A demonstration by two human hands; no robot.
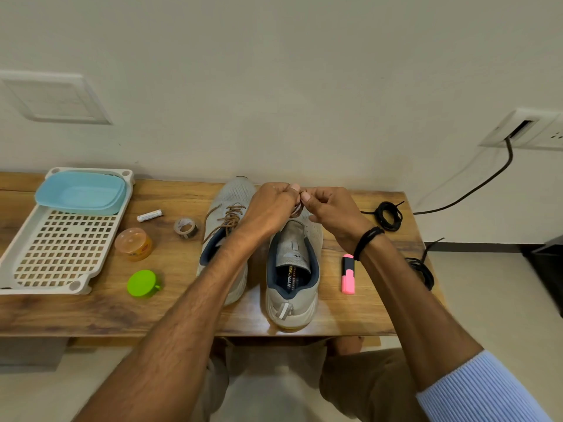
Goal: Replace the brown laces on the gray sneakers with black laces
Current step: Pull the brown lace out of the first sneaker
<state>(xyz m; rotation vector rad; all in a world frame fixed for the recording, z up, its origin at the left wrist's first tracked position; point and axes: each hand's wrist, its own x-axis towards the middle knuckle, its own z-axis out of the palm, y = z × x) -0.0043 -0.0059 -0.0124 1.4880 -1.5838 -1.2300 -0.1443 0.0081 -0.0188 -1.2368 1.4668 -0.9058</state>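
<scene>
Two gray sneakers stand side by side on the wooden table (182, 312), toes toward the wall. The left sneaker (227, 226) still carries its brown lace (228, 217). Above the toe of the right sneaker (292, 269), whose tongue is bare, my left hand (271, 208) and my right hand (332, 214) meet, fingers curled, pinching a coil of brown lace (297, 208) between them. Most of that lace is hidden by the fingers. One black lace (387, 215) lies coiled at the table's far right, a second black lace (422, 269) at the right edge.
A white perforated tray (61, 254) with a blue tub (80, 191) sits at the left. Near it lie a battery (149, 215), a tape roll (185, 228), an orange jar (134, 244) and a green lid (143, 283). A pink highlighter (348, 274) lies right of the sneakers.
</scene>
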